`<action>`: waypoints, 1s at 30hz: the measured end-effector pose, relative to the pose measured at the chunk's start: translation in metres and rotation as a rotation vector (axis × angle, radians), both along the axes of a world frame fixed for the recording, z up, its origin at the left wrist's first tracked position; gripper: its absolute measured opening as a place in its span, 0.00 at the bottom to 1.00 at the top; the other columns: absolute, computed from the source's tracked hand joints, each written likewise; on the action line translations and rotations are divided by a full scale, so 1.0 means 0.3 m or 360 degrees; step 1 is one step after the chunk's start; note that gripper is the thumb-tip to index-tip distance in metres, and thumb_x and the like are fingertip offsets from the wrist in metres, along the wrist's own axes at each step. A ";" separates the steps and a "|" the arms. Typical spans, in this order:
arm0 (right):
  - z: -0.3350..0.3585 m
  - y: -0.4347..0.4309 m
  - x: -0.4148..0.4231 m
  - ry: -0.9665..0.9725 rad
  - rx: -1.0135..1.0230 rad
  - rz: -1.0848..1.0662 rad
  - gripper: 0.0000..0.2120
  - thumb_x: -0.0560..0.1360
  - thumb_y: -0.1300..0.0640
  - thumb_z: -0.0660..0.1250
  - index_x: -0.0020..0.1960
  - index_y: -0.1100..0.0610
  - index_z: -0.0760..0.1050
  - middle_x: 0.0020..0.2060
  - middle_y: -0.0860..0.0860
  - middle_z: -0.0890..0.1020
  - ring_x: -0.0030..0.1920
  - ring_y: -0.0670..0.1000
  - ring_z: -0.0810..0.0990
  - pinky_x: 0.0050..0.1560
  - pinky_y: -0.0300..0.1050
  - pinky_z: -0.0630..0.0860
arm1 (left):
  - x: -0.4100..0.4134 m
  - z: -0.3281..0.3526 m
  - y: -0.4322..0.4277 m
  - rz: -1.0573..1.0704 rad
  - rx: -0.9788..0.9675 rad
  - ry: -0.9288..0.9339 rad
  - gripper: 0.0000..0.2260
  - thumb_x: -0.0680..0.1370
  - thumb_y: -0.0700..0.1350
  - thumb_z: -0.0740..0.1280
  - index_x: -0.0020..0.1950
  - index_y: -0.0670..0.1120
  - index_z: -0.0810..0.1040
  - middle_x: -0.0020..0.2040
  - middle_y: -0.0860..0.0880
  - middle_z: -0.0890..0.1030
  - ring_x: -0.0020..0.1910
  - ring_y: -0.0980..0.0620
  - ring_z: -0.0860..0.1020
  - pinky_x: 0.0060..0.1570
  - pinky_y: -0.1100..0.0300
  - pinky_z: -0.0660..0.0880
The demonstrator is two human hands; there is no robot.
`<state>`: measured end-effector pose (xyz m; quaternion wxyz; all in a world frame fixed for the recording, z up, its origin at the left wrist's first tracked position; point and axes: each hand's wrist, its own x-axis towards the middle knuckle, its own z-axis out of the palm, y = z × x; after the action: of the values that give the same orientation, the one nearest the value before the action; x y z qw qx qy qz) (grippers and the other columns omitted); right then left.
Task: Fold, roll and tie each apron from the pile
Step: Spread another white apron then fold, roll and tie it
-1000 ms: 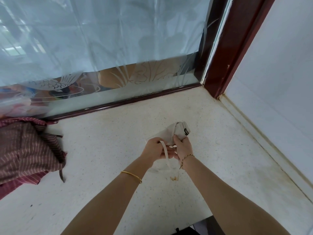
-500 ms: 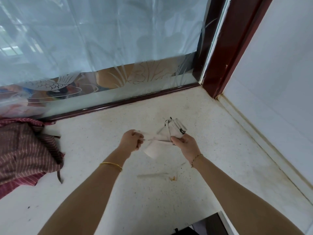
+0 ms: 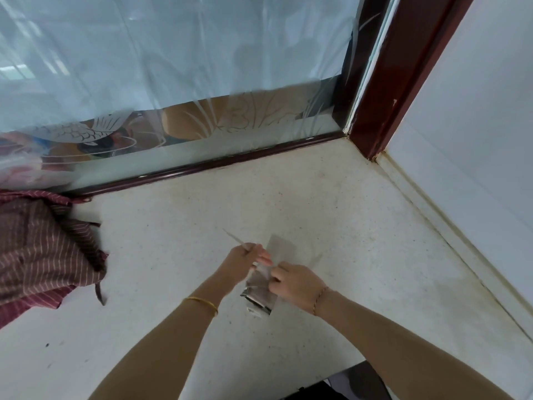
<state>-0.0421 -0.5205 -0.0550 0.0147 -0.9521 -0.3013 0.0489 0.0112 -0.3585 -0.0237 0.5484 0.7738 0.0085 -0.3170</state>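
pale apron roll (image 3: 259,290) — blurred, hand-held

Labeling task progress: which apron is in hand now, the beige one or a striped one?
The beige rolled apron, held above the counter by both hands: left hand pinches its strap, right hand grips the roll. The maroon striped pile lies untouched at far left.

Ahead of my fingers (image 3: 264,256) I see bare counter (image 3: 331,215) up to the glass pane (image 3: 202,67). Well left of them the striped apron pile (image 3: 43,249) blocks; right, open counter reaches the wall (image 3: 476,140).
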 end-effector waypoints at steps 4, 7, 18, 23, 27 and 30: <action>-0.057 0.013 -0.031 0.0261 -0.0018 -0.0050 0.08 0.60 0.54 0.76 0.38 0.53 0.81 0.40 0.50 0.81 0.32 0.49 0.78 0.25 0.35 0.72 | -0.058 -0.037 -0.039 -0.0148 0.0171 -0.0422 0.12 0.79 0.36 0.60 0.42 0.40 0.81 0.36 0.57 0.79 0.36 0.64 0.77 0.39 0.69 0.70; -0.072 -0.026 -0.028 0.0305 -0.0040 -0.0192 0.13 0.69 0.50 0.58 0.41 0.43 0.82 0.39 0.41 0.81 0.36 0.41 0.80 0.31 0.33 0.77 | -0.055 -0.040 -0.055 -0.0323 0.0405 -0.0615 0.15 0.77 0.34 0.59 0.35 0.48 0.76 0.34 0.58 0.75 0.35 0.60 0.74 0.36 0.70 0.67; 0.009 -0.076 0.054 0.0438 0.0285 -0.0449 0.08 0.75 0.70 0.58 0.43 0.60 0.73 0.43 0.54 0.76 0.46 0.53 0.69 0.46 0.38 0.61 | -0.015 -0.059 -0.131 -0.0566 0.0570 -0.0685 0.08 0.79 0.40 0.61 0.48 0.42 0.81 0.42 0.45 0.81 0.41 0.50 0.78 0.44 0.62 0.71; 0.024 -0.072 0.065 0.0602 0.0443 -0.0789 0.08 0.75 0.67 0.58 0.50 0.57 0.63 0.38 0.53 0.72 0.39 0.52 0.71 0.36 0.43 0.66 | -0.011 -0.106 -0.150 -0.0482 0.0748 -0.0595 0.08 0.79 0.44 0.61 0.48 0.44 0.79 0.42 0.47 0.81 0.41 0.49 0.78 0.43 0.58 0.73; 0.024 -0.058 0.067 0.0761 0.0686 -0.1063 0.21 0.74 0.64 0.62 0.65 0.53 0.63 0.40 0.57 0.79 0.39 0.55 0.78 0.42 0.48 0.77 | -0.019 -0.117 -0.172 -0.0503 0.0755 -0.0541 0.08 0.79 0.45 0.61 0.45 0.46 0.78 0.35 0.51 0.77 0.39 0.49 0.78 0.39 0.60 0.71; 0.031 -0.068 0.084 0.0781 0.0603 -0.1085 0.12 0.75 0.61 0.64 0.59 0.60 0.72 0.47 0.58 0.81 0.48 0.57 0.79 0.49 0.48 0.76 | -0.016 -0.122 -0.172 -0.0539 0.0709 -0.0553 0.11 0.80 0.46 0.61 0.53 0.44 0.81 0.47 0.46 0.82 0.46 0.48 0.79 0.46 0.60 0.72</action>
<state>-0.0168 -0.5409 -0.0457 0.2747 -0.9377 0.0377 0.2094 0.0064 -0.4101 -0.0603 0.2984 0.9076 -0.1447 -0.2573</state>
